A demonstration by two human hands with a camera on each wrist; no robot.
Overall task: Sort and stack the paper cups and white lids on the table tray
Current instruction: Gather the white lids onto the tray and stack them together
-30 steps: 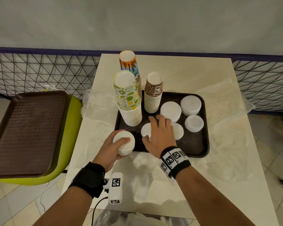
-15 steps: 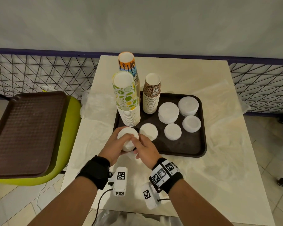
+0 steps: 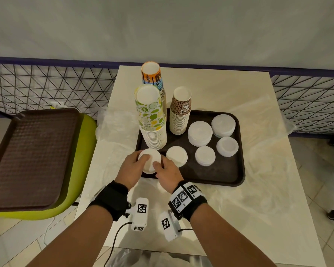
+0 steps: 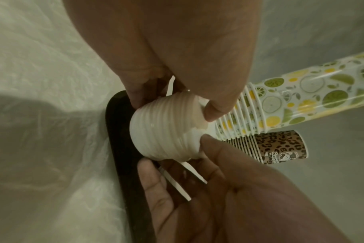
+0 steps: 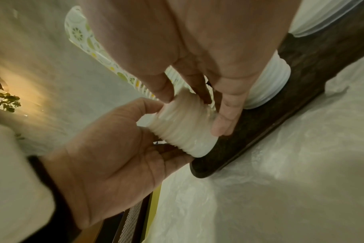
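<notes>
Both hands hold a short stack of white lids (image 3: 150, 159) at the near-left corner of the dark tray (image 3: 220, 178). My left hand (image 3: 137, 160) grips it from the left, thumb on top. My right hand (image 3: 159, 166) pinches its right side. In the left wrist view the ribbed lid stack (image 4: 164, 129) sits between the left hand (image 4: 175, 106) and the right hand's palm (image 4: 197, 189). From the right wrist, the lid stack (image 5: 183, 125) touches the tray (image 5: 260, 125). Lime (image 3: 150, 114), orange (image 3: 151, 74) and leopard (image 3: 180, 110) cup stacks stand behind.
Several other white lid stacks (image 3: 200, 132) lie across the tray's middle and right. Crumpled clear plastic (image 3: 262, 151) covers the table around it. A green chair carrying a brown tray (image 3: 31, 155) stands left, and a wire fence (image 3: 46, 85) runs behind.
My right hand left the lids in the tray and came back onto the stack in my left hand. Together the hands carried that stack forward onto the tray's near-left corner.
</notes>
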